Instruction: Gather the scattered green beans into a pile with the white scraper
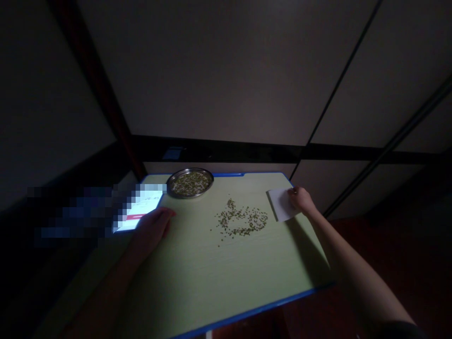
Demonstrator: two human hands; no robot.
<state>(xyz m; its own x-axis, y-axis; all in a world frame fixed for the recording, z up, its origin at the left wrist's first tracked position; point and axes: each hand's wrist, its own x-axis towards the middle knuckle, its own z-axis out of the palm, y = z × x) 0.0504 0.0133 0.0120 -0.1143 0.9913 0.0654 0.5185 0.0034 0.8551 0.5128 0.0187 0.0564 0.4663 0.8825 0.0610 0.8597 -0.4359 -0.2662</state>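
Our right hand [302,199] grasps a white card [278,205], its free edge toward nine o'clock, long axis unclear; we cannot tell whether our curled left hand [154,224] holds anything. Beans [247,231] lie at nine o'clock from the card (right hand nearer), strewn three-to-nine across the table [212,282]; beyond, at ten, a metal tray [187,196].

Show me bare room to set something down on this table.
Bare: the near part of the blue-edged, pale-green table, between the scattered small green grains and front edge; the back strip right of the round silver metal tray. Crowded: the grain-strewn middle; the left, by the left hand; the right, where the right hand holds a square white sheet.
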